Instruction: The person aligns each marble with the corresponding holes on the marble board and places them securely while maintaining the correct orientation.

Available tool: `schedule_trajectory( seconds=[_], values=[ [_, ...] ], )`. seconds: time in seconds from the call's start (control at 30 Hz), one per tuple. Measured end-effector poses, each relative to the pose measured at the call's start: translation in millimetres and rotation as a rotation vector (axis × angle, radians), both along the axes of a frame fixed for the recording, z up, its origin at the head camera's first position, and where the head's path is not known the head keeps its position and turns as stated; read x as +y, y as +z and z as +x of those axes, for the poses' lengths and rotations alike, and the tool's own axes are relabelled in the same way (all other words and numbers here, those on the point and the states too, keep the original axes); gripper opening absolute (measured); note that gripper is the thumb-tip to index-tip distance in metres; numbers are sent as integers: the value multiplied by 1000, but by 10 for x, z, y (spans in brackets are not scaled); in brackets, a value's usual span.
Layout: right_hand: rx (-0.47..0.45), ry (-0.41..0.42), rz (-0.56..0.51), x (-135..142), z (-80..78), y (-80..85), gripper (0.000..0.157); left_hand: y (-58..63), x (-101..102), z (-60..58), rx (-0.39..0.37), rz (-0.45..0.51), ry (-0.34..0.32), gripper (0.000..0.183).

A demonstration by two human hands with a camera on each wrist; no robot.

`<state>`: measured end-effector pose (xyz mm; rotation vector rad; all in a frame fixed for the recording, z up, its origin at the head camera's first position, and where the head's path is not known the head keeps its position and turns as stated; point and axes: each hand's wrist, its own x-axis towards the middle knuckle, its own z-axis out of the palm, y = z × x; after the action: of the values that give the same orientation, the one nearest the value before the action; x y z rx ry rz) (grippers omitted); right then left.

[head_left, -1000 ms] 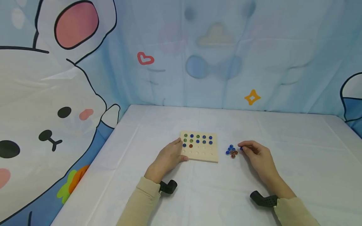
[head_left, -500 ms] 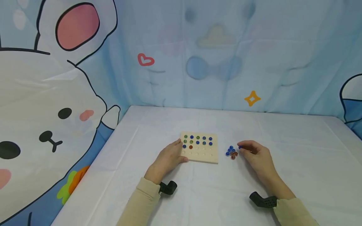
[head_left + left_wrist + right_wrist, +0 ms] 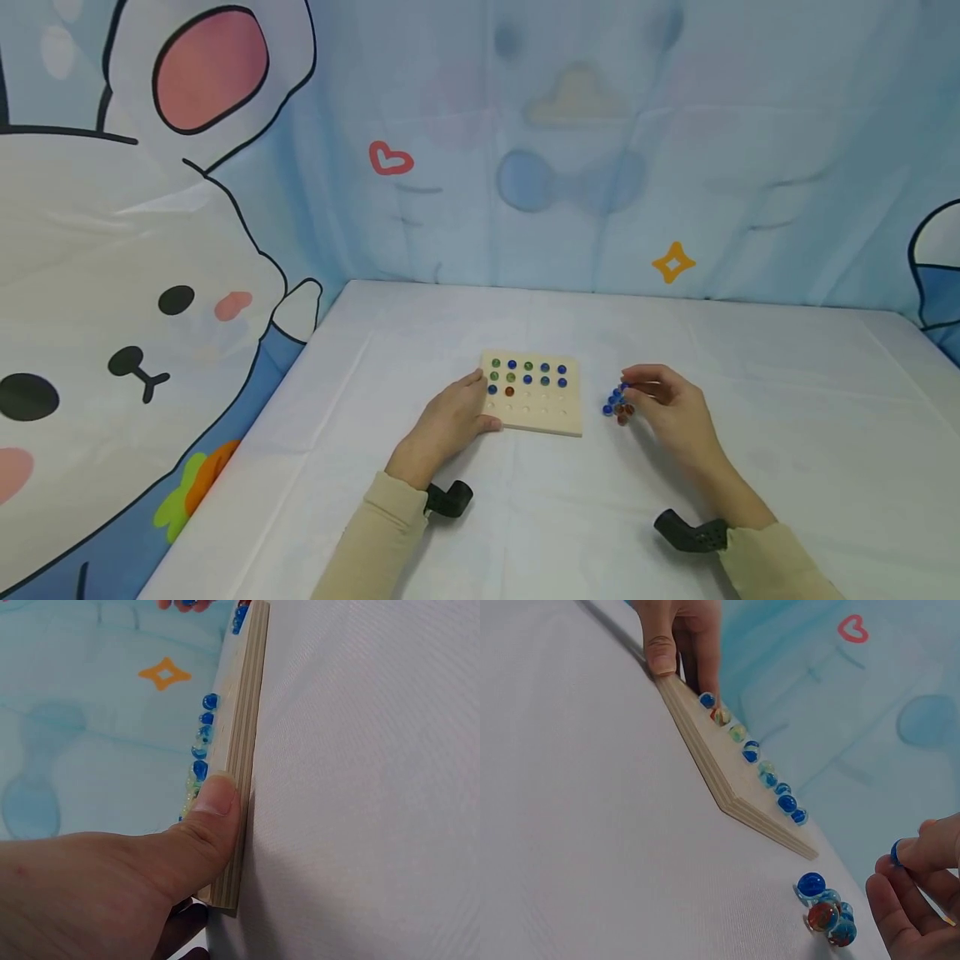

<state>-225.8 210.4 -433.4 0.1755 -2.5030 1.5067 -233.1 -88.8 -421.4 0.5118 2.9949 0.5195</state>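
At its left side, the wooden board (image 3: 555, 423) is gripped by my left hand (image 3: 441, 425), thumb on the near edge. Rows of glass marbles, mostly blue and green, fill its far hollows, and one reddish-brown marble (image 3: 510, 391) sits in the third row. The nearer hollows show bare. My right hand (image 3: 677, 410) pinches a blue marble (image 3: 895, 853) between thumb and fingers, just right of the board. Close beside those fingertips, a small cluster of loose blue and reddish marbles (image 3: 811, 884) lies on the cloth.
A white cloth (image 3: 420, 333) covers the table under the board and marbles. Behind the table hangs a printed blue curtain (image 3: 450, 225). A large cartoon animal print (image 3: 210, 225) runs along the left side. Each wrist wears a black camera mount (image 3: 690, 533).
My right hand has moved slightly left with the pinched blue marble, now overlapping the loose cluster in the head view. The left hand and board stay as they were.
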Motion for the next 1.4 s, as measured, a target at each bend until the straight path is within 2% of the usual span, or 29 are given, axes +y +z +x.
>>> schedule_trajectory(
  seconds=[0.1,0.37,0.77,1.03,1.4],
  values=[
    [-25,15,-29,-54,-7,19,28,-15,5,-8,-2,3,4,75],
    [-66,29,-25,-196,-5,57,30,-23,6,-6,8,-5,0,76],
    [-8,92,-72,-392,-95,14,27,-22,0,-6,12,23,15,75],
    [-12,97,-37,-481,-121,-16,28,-23,4,-3,12,21,19,76],
    [-31,126,-61,-626,-122,12,25,-45,-7,-25,18,12,18,75]
  ],
)
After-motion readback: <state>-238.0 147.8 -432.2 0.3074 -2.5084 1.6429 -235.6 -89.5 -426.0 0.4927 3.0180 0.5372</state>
